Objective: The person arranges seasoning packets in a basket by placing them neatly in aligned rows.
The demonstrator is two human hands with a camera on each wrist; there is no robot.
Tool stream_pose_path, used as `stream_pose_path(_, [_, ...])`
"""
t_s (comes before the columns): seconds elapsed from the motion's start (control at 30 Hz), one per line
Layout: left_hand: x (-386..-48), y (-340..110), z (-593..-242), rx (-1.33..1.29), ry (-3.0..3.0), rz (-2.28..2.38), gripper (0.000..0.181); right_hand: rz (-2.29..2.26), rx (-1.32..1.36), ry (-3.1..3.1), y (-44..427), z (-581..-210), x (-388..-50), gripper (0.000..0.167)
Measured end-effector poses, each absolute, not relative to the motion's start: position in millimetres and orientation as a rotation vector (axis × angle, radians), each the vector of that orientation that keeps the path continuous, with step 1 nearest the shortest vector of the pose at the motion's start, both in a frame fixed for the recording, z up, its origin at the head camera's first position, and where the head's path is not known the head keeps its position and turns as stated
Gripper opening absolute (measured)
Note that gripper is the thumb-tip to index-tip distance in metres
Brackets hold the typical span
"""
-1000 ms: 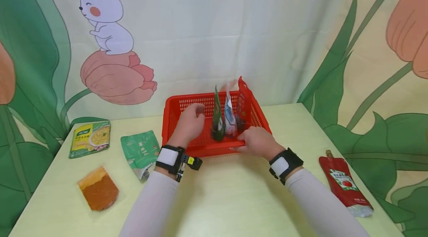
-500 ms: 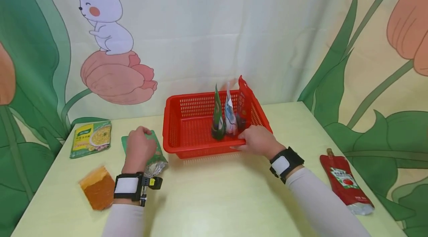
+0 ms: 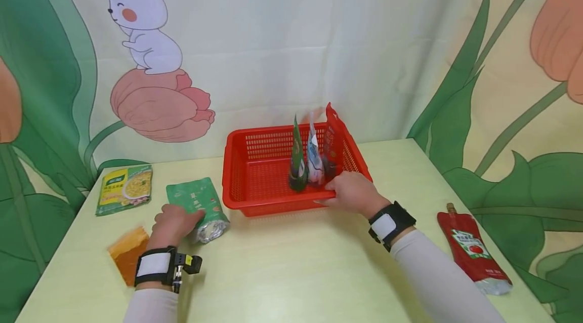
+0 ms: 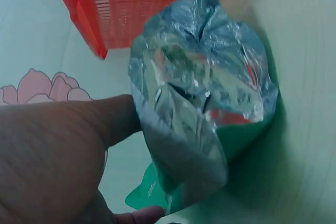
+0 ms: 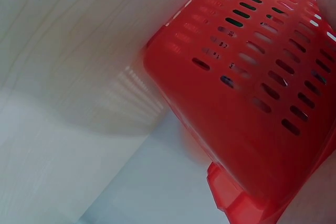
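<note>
My left hand [image 3: 175, 224] is at the left side of a green pouch [image 3: 193, 196] with a silver bottom, thumb over its front. In the left wrist view, the thumb and a finger of that hand [image 4: 58, 150] pinch the pouch [image 4: 194, 93], though the thumb tip is hidden behind it. My right hand [image 3: 350, 192] grips the front rim of a red basket [image 3: 273, 206], near its right corner. Inside the basket stand a dark green packet [image 3: 297, 161], a pale blue-and-white packet [image 3: 314, 158] and a red packet [image 3: 334, 140], all upright toward the right.
A yellow-green soup packet [image 3: 125, 189] lies at the back left. Nearer lies an orange-brown packet [image 3: 129, 254], partly covered by my left wrist. A red ketchup pouch [image 3: 473, 249] rests by the table's right edge. A printed curtain [image 3: 273, 49] hangs behind the basket.
My left hand has left the basket, moved left and come down to the green pouch, whose silver end has swung right. The right hand has stayed on the basket rim.
</note>
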State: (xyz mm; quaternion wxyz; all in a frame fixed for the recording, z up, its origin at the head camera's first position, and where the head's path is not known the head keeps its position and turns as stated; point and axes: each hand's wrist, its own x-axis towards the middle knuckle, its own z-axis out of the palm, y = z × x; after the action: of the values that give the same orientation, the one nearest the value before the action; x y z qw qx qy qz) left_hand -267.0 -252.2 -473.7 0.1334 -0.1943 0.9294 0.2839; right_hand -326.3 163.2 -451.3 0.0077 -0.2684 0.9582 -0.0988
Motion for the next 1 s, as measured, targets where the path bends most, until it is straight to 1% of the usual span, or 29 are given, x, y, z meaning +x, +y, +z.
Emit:
stream_pose_path(0.17, [-266.7, -249.1, -480.0, -0.674, 2.642, 0.824, 0.107, -0.317, -0.848, 2.995, 166.5, -451.2, -326.5, 0.024])
stream_pose_path(0.33, [-269.5, -244.7, -489.3, -0.802, 2.638, 0.755, 0.128, -0.316, -0.888, 2.997, 163.8, -452.3, -327.3, 0.025])
stream_pose_path(0.4, [-271.6, -242.6, -491.7, -0.827, 2.643, 0.734, 0.131, -0.31, -0.877, 3.0, 163.6, -452.8, -327.5, 0.024])
stream_pose_path(0.5, [-273.1, -236.4, -493.3, -0.842, 2.655, 0.747, 0.126, -0.305, -0.847, 3.001, 165.5, -452.8, -327.3, 0.023])
stream_pose_path(0.7, [-271.1, -224.9, -488.6, -0.857, 2.664, 0.9, 0.108, -0.301, -0.842, 3.011, 167.8, -453.7, -328.6, 0.023])
stream_pose_path(0.9, [-269.1, -218.7, -494.1, -0.772, 2.708, 1.077, 0.111, -0.304, -0.83, 3.01, 166.9, -454.5, -328.1, 0.024])
stream_pose_path(1.0, [-268.0, -215.0, -496.0, -0.727, 2.794, 1.097, 0.107, -0.304, -0.834, 3.015, 166.3, -454.3, -327.3, 0.023])
